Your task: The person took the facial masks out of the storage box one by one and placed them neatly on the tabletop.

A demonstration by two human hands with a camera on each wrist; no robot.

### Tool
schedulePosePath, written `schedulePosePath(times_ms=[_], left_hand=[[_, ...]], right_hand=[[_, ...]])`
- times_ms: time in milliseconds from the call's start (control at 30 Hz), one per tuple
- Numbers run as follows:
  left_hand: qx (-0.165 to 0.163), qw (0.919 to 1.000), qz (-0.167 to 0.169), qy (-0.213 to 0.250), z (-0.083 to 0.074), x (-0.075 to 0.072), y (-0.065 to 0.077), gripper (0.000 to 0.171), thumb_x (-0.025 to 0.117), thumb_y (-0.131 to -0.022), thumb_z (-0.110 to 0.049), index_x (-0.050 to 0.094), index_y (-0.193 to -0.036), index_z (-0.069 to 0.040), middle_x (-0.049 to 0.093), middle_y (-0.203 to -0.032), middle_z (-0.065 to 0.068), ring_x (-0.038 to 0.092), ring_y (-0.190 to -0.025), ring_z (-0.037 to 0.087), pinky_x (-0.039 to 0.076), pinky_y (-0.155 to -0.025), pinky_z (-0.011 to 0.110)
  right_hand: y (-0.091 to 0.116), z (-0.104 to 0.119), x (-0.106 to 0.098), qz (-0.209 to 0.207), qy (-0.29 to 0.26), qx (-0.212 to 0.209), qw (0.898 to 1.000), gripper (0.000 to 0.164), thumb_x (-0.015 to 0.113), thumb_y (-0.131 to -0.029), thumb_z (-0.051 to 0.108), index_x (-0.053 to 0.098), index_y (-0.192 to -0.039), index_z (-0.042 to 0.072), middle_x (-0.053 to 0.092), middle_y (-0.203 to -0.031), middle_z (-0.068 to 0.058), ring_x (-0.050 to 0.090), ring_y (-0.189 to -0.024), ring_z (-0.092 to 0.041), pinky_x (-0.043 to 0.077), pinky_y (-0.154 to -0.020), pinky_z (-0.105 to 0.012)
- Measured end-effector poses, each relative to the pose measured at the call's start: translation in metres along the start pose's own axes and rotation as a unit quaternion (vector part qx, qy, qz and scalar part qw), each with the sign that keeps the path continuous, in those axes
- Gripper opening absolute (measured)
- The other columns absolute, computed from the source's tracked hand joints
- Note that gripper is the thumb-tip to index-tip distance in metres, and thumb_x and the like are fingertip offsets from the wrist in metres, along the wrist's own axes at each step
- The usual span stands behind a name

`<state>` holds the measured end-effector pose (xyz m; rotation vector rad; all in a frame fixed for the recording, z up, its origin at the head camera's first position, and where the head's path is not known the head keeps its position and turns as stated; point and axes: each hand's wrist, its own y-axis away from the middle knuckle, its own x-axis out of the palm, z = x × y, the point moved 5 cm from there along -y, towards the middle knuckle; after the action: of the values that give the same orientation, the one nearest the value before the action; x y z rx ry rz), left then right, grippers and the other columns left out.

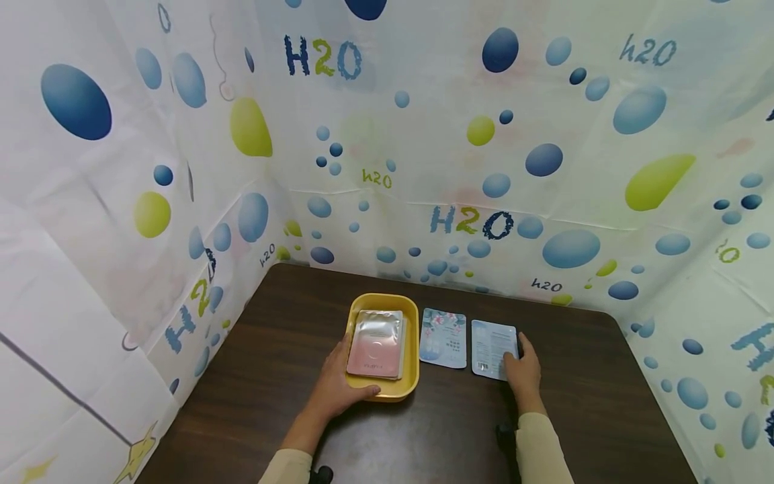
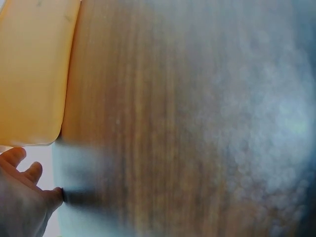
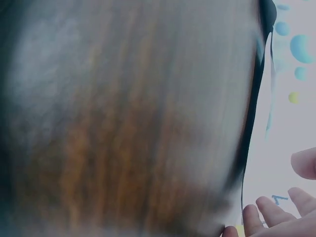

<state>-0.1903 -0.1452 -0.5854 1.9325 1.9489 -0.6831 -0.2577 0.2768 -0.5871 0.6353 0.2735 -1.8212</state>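
A yellow tray [image 1: 413, 336] holds a small stack of flat sachets, with a pink and silver sachet [image 1: 376, 349] on top. My left hand [image 1: 338, 384] touches the tray, its fingers along the left side and its thumb at the front rim. The left wrist view shows these fingers [image 2: 33, 173] spread beside the tray wall. To the right lie a flowered light-blue sachet [image 1: 443, 338] and a second light-blue sachet [image 1: 490, 343], printed side up. My right hand [image 1: 525, 371] rests at the second sachet's right edge, thumb over its face. Thumb and fingers look apart in the right wrist view.
A dark wooden table [image 1: 459, 430] bears everything. Behind it and at both sides hangs a white curtain [image 1: 417, 154] printed with blue and green bubbles and H2O lettering. Its back edge meets the curtain.
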Motion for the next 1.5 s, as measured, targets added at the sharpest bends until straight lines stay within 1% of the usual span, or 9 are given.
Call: schedulePosePath(times_ms=[100,200,333,433,633,833,1200,1333,1500], left_hand=[[0.001,1.0000,-0.001,0.004,0.000,0.001,0.000,0.135,0.094,-0.058,-0.055,0.020,-0.165,-0.018,0.032,-0.165,0.018,0.030,-0.150,0.045,0.029,-0.117,0.068],[0.000,1.0000,-0.002,0.002,0.000,0.001,0.000,0.134,0.094,-0.059,-0.054,0.022,-0.164,-0.016,0.032,-0.165,0.020,0.030,-0.150,0.046,0.028,-0.118,0.069],[-0.004,1.0000,0.000,-0.001,-0.001,0.002,-0.001,0.133,0.094,-0.059,-0.053,0.022,-0.164,-0.013,0.032,-0.164,0.022,0.028,-0.151,0.047,0.026,-0.119,0.068],[-0.003,1.0000,0.001,0.002,-0.002,0.001,-0.001,0.133,0.094,-0.059,-0.052,0.021,-0.164,-0.013,0.033,-0.164,0.021,0.029,-0.151,0.047,0.027,-0.119,0.068],[0.016,0.9998,-0.007,0.006,-0.003,0.000,-0.002,0.134,0.095,-0.058,-0.052,0.023,-0.163,-0.012,0.038,-0.162,0.017,0.036,-0.146,0.044,0.032,-0.116,0.067],[0.025,0.9996,-0.010,0.004,-0.002,-0.001,-0.002,0.133,0.095,-0.058,-0.051,0.024,-0.163,-0.010,0.038,-0.162,0.016,0.038,-0.146,0.042,0.032,-0.116,0.067],[0.015,0.9998,-0.009,0.006,-0.001,0.000,-0.001,0.132,0.095,-0.058,-0.051,0.024,-0.163,-0.012,0.037,-0.163,0.015,0.035,-0.148,0.044,0.031,-0.117,0.067],[0.015,0.9998,-0.011,0.002,-0.001,0.000,-0.002,0.132,0.095,-0.058,-0.052,0.025,-0.163,-0.012,0.037,-0.163,0.016,0.036,-0.147,0.044,0.031,-0.117,0.067],[0.024,0.9996,-0.016,0.003,-0.001,0.001,-0.003,0.132,0.095,-0.058,-0.052,0.026,-0.162,-0.011,0.039,-0.162,0.015,0.039,-0.145,0.043,0.033,-0.115,0.066]], right_hand=[[0.001,0.001,-0.001,-0.006,-0.014,-0.003,1.000,0.071,0.046,-0.095,0.012,0.023,-0.163,0.008,0.023,-0.167,-0.024,0.021,-0.154,-0.046,0.019,-0.124,-0.063],[0.000,0.001,-0.002,-0.015,-0.023,-0.011,1.000,0.071,0.046,-0.094,0.009,0.024,-0.162,0.005,0.024,-0.167,-0.024,0.020,-0.155,-0.045,0.019,-0.125,-0.062],[-0.001,0.001,-0.002,-0.028,-0.027,-0.021,0.999,0.070,0.045,-0.094,0.009,0.026,-0.161,0.004,0.026,-0.166,-0.024,0.020,-0.155,-0.044,0.019,-0.125,-0.061],[0.000,0.000,-0.004,-0.033,-0.029,-0.024,0.999,0.069,0.046,-0.095,0.009,0.026,-0.161,0.004,0.026,-0.166,-0.025,0.021,-0.155,-0.045,0.020,-0.124,-0.062],[0.002,0.006,-0.009,-0.036,-0.046,-0.026,0.998,0.069,0.047,-0.097,0.009,0.024,-0.162,0.005,0.026,-0.166,-0.025,0.021,-0.154,-0.046,0.020,-0.123,-0.064],[0.003,0.011,-0.012,-0.041,-0.052,-0.025,0.998,0.069,0.048,-0.098,0.010,0.023,-0.162,0.006,0.024,-0.167,-0.024,0.022,-0.154,-0.046,0.020,-0.123,-0.064],[0.001,0.014,-0.019,-0.060,-0.065,-0.027,0.996,0.069,0.048,-0.098,0.011,0.023,-0.163,0.007,0.025,-0.168,-0.022,0.022,-0.155,-0.044,0.020,-0.124,-0.064],[0.002,0.018,-0.021,-0.066,-0.072,-0.031,0.995,0.069,0.049,-0.098,0.011,0.023,-0.162,0.007,0.025,-0.168,-0.021,0.023,-0.155,-0.043,0.020,-0.124,-0.063],[0.004,0.023,-0.023,-0.068,-0.079,-0.031,0.994,0.069,0.049,-0.099,0.010,0.023,-0.163,0.008,0.026,-0.168,-0.020,0.024,-0.155,-0.042,0.022,-0.123,-0.063]])
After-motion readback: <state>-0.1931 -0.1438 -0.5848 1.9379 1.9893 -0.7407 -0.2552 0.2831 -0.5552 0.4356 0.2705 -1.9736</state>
